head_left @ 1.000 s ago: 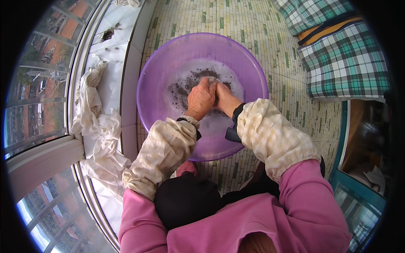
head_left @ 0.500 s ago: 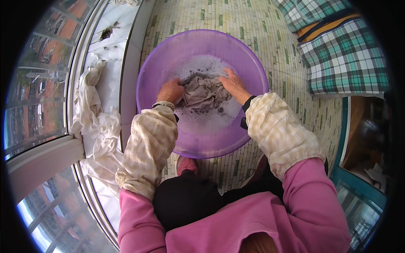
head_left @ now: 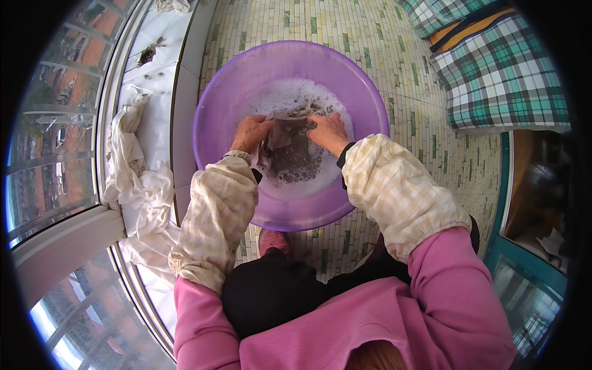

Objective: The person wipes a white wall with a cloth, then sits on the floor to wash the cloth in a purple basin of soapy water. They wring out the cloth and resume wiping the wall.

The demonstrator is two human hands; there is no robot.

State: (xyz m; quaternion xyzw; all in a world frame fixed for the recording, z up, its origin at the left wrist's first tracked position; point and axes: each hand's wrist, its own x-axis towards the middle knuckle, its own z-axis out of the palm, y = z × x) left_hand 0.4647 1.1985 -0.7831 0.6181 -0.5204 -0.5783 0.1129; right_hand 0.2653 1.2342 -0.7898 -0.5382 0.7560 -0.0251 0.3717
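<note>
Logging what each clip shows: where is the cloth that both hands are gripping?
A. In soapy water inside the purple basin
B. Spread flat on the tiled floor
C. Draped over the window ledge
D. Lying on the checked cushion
A: the left hand and the right hand grip a dark wet cloth among suds inside the purple basin.

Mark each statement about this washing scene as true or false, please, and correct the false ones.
1. Both hands are on the grey cloth in the purple basin. True.
2. The basin holds clear water without foam. False: white suds cover the water.
3. A white cloth lies on the sill at the person's left. True.
4. The left hand holds a brush. False: it holds only the cloth, as does the right hand.
</note>
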